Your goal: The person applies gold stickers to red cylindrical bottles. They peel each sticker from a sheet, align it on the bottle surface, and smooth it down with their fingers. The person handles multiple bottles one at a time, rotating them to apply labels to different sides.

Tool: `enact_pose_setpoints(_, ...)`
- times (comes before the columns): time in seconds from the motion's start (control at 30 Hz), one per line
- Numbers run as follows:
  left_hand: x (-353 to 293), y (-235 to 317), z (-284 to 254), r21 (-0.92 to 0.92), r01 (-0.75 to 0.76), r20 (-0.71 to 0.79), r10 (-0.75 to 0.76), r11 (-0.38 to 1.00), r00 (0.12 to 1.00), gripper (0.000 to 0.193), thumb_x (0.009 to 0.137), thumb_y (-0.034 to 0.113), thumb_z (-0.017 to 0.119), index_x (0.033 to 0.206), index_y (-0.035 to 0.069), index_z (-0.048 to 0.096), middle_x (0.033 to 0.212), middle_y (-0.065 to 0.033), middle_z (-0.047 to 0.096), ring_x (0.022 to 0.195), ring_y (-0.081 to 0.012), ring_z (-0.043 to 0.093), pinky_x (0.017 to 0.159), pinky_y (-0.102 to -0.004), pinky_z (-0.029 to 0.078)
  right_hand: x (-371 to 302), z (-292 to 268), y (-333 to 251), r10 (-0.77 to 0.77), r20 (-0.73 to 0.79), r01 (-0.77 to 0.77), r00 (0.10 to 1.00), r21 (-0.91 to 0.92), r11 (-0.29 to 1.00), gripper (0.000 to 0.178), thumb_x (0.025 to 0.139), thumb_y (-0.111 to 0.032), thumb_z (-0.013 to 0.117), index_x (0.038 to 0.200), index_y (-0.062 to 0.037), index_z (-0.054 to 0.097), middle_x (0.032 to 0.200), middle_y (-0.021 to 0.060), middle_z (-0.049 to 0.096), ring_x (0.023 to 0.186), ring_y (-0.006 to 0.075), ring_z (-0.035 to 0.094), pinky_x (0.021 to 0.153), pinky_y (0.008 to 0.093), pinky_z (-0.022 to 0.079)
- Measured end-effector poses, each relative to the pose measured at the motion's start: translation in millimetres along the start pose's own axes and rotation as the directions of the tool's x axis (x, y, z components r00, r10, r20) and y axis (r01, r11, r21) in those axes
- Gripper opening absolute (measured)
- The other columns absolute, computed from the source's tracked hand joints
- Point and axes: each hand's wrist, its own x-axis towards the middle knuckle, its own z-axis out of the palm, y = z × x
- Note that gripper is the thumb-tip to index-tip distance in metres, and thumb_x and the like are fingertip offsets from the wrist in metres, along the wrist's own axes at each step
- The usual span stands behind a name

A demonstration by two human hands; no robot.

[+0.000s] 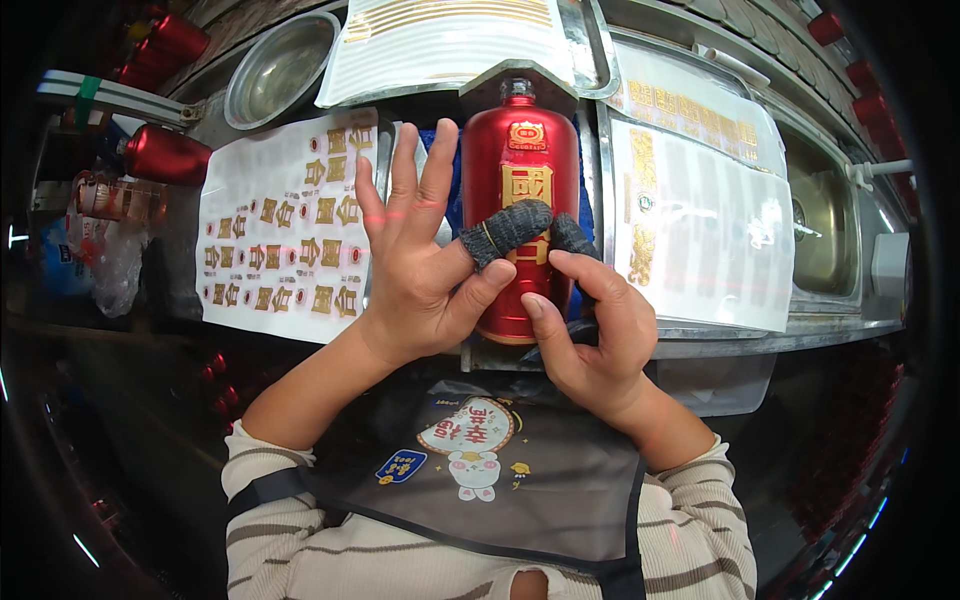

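A glossy red bottle (pixel 490 310) lies in front of me, its neck pointing away, with a gold emblem and large raised gold characters (pixel 526 186) down its front. My left hand (pixel 420 265) is open over its left side, three fingers spread upward. A dark grey knit cover (pixel 507 232) wraps its index finger, which lies across the lower characters and hides part of them. My right hand (pixel 605 330) is at the bottle's lower right, thumb and fingers apart. Its index finger also wears a grey cover (pixel 571 236) and touches the bottle's right side. Neither hand visibly holds anything.
Left of the bottle lies a white sheet of gold character stickers (pixel 285 225); more gold sticker sheets (pixel 700 235) lie right. Beyond are a sheet of gold strips (pixel 450 45) and a metal bowl (pixel 283 70). A sink (pixel 825 220) is far right, another red bottle (pixel 168 155) far left.
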Motion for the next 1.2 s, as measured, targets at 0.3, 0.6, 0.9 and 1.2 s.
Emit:
enact_pose_setpoints(0.3, -14, -15, -9, -0.023, 0.008, 0.009, -0.008, 1.0, 1.0, 0.03, 0.093, 0.041, 0.062, 0.106, 0.021, 0.078, 0.159, -0.0244, 0.026, 0.148, -0.0475, 0.017, 0.111, -0.0675, -0.003, -1, -5, -6, 0.073, 0.114, -0.075, 0.991, 0.008, 0.997, 0.038, 0.078, -0.005, 0.081, 0.11, 0.0053, 0.063, 0.095, 0.0165, 0.07, 0.079, 0.0233, 0.069, 0.07, 0.0292, 0.055)
enact_pose_setpoints(0.6, 37, -31, -3, -0.02, -0.162, -0.032, 0.161, 0.987, 0.986, 0.038, 0.092, 0.041, 0.063, 0.076, 0.008, 0.073, 0.158, -0.0157, 0.034, 0.144, -0.0498, 0.024, 0.111, -0.0694, 0.004, 1, 2, -3, -0.007, -0.013, 0.006, 1.0, -0.026, 1.0, 0.038, 0.073, -0.005, 0.083, 0.106, 0.0015, 0.066, 0.085, 0.0126, 0.07, 0.054, 0.0183, 0.06, 0.05, 0.0277, 0.045)
enact_pose_setpoints(0.9, 19, -43, -1, -0.118, -0.047, -0.043, 0.042, 0.992, 0.998, 0.038, 0.096, 0.042, 0.058, 0.093, 0.01, 0.078, 0.16, -0.017, 0.029, 0.146, -0.0453, 0.022, 0.112, -0.0677, 0.002, -1, 3, -2, 0.034, -0.01, -0.034, 0.999, 0.015, 0.999, 0.037, 0.073, -0.005, 0.083, 0.105, 0.0019, 0.065, 0.085, 0.0131, 0.07, 0.054, 0.0194, 0.06, 0.049, 0.0281, 0.045)
enact_pose_setpoints(1.2, 54, -47, 12, -0.121, -0.142, -0.132, 0.126, 0.982, 0.983, 0.042, 0.096, 0.04, 0.06, 0.077, 0.003, 0.066, 0.159, -0.0126, 0.033, 0.14, -0.0471, 0.035, 0.112, -0.0673, 0.008, -5, 3, -4, 0.064, 0.012, -0.064, 0.998, -0.008, 0.998, 0.037, 0.074, -0.006, 0.083, 0.106, 0.0016, 0.065, 0.088, 0.0136, 0.069, 0.059, 0.0211, 0.062, 0.053, 0.0291, 0.047)
